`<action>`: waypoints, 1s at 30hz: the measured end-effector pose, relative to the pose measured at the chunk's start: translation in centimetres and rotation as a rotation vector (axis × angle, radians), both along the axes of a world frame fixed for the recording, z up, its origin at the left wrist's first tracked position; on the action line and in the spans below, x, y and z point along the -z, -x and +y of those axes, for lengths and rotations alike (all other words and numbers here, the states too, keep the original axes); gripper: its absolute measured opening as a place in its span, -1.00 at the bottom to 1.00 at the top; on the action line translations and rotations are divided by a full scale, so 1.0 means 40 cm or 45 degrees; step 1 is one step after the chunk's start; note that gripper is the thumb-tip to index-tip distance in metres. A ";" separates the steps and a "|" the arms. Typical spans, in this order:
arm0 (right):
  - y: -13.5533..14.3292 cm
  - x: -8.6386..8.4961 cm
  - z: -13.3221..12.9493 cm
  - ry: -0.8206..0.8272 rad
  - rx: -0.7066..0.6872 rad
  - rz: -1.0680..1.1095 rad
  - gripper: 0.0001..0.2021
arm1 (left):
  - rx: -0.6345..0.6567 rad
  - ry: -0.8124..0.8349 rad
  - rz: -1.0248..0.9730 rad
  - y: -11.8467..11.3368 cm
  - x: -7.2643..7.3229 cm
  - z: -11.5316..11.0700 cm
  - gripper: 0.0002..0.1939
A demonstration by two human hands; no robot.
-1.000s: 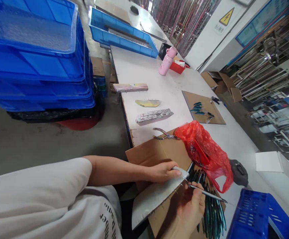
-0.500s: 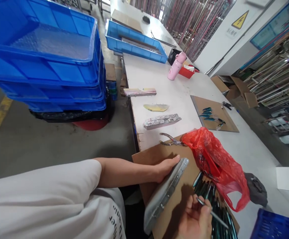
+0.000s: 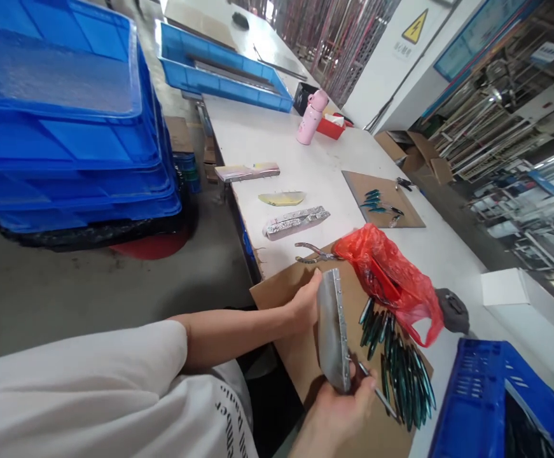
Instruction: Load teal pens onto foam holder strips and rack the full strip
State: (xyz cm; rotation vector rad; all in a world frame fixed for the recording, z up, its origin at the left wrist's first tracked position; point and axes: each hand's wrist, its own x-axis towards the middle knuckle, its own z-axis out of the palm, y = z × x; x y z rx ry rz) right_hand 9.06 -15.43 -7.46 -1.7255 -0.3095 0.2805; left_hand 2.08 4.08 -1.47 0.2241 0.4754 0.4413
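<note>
My left hand (image 3: 306, 304) is closed on the upper end of a long grey block (image 3: 330, 327) with a silvery, studded edge, tilted over the brown board (image 3: 283, 289). My right hand (image 3: 336, 407) has its fingers at the block's lower end and also grips a thin metal pen-like tool (image 3: 385, 402), which points down to the right. Beside that hand, many slender glossy dark-teal pieces (image 3: 403, 375) lie in a fan on the board. A red plastic bag (image 3: 386, 273) lies above them, next to pliers (image 3: 312, 253).
Across the white table (image 3: 238, 137) lie a silvery crusted bar (image 3: 296, 221), a yellowish curved piece (image 3: 281, 198) and a pale bar (image 3: 248, 172). A pink bottle (image 3: 311, 117) stands farther back. Stacked blue crates (image 3: 67, 140) are at left; a blue basket (image 3: 470, 394) is at lower right.
The grey block has swung more upright. My right hand, with the tool, has moved left from over the teal pieces to the block's lower end. The view has shifted right.
</note>
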 end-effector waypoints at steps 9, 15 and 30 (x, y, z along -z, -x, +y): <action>-0.079 -0.123 0.109 -0.559 0.258 0.145 -0.72 | 0.861 0.101 -0.399 0.180 0.017 -0.019 -0.72; -0.090 -0.155 0.133 -0.538 0.102 0.213 -0.69 | 1.146 -0.271 -0.433 0.162 0.021 -0.039 -0.61; -0.100 -0.167 0.157 -0.660 0.240 0.093 -0.73 | 0.891 -0.488 0.226 0.056 0.064 -0.081 -0.51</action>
